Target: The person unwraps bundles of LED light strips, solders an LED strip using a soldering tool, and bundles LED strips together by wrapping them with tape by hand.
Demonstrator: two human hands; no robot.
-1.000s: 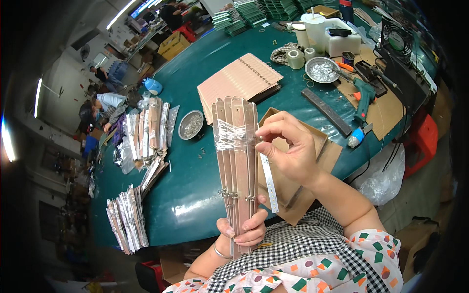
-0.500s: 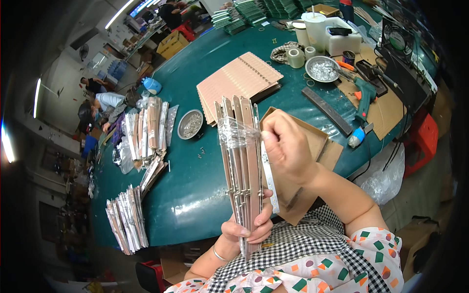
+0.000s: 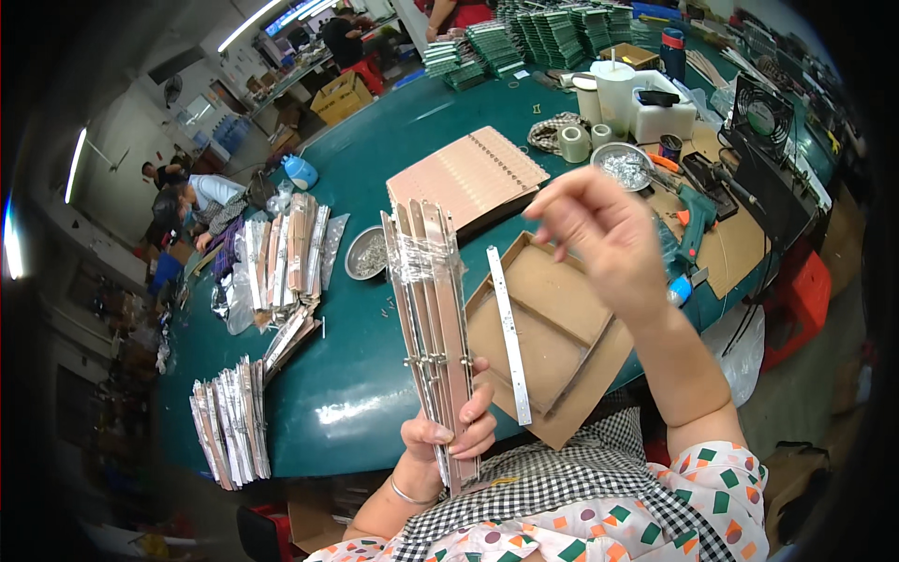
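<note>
My left hand (image 3: pixel 448 433) is closed around the lower end of a bundle of long flat strips (image 3: pixel 433 323), pinkish-tan and silvery, held upright over the table's near edge. Small metal fittings run across the bundle at mid-height. Clear plastic film (image 3: pixel 426 258) is wrapped around its upper part. My right hand (image 3: pixel 604 239) is raised to the right of the bundle, apart from it, its fingers loosely bent and apart with nothing visible in them. Below it lie a shallow cardboard tray (image 3: pixel 548 304) and a white perforated strip (image 3: pixel 509 337) across the tray's left side.
More strip bundles lie at left (image 3: pixel 229 421) and farther back (image 3: pixel 288 248). Beyond my hands are a stack of pink sheets (image 3: pixel 468 173) and a metal bowl of small parts (image 3: pixel 365 253). A green glue gun (image 3: pixel 693 225), tape rolls (image 3: pixel 574 143) and a fan (image 3: pixel 763 110) stand right.
My right hand has moved off the film-wrapped bundle, up and to the right. The bundle has shifted slightly left in view, and more of the cardboard tray and white strip shows.
</note>
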